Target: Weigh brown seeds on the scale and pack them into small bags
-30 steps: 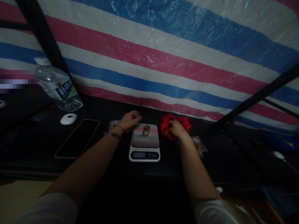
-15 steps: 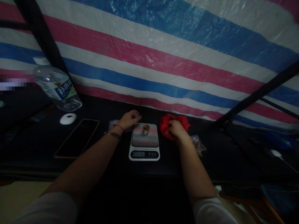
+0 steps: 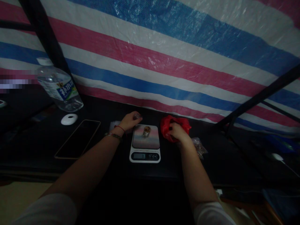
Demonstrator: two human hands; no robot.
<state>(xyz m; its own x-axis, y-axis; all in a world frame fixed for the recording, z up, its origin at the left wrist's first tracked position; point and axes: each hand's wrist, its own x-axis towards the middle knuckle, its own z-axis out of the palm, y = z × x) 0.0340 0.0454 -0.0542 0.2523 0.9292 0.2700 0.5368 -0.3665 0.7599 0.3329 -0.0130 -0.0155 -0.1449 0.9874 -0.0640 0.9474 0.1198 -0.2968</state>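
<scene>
A white digital kitchen scale (image 3: pixel 146 157) sits in front of me, its small display lit. On its plate stands a little cup (image 3: pixel 147 131) with brownish contents. My left hand (image 3: pixel 130 121) is at the scale's far left corner, fingers closed around a small clear object (image 3: pixel 137 116), too dim to name. To the right of the scale lies an opened red plastic bag (image 3: pixel 165 127). My right hand (image 3: pixel 178 132) reaches into its mouth with curled fingers; the bag and the dark hide whatever the fingertips hold.
A clear bag of small items (image 3: pixel 198 147) lies right of my right wrist, and another clear bag (image 3: pixel 114 125) behind my left wrist. Leftward are a phone (image 3: pixel 78 139), a white oval case (image 3: pixel 69 119) and a large bottle (image 3: pixel 63 87). A striped tarp (image 3: pixel 164 62) hangs behind the black table.
Both hands stay nearly where they were, the right still in the red bag. The view has shifted slightly.
</scene>
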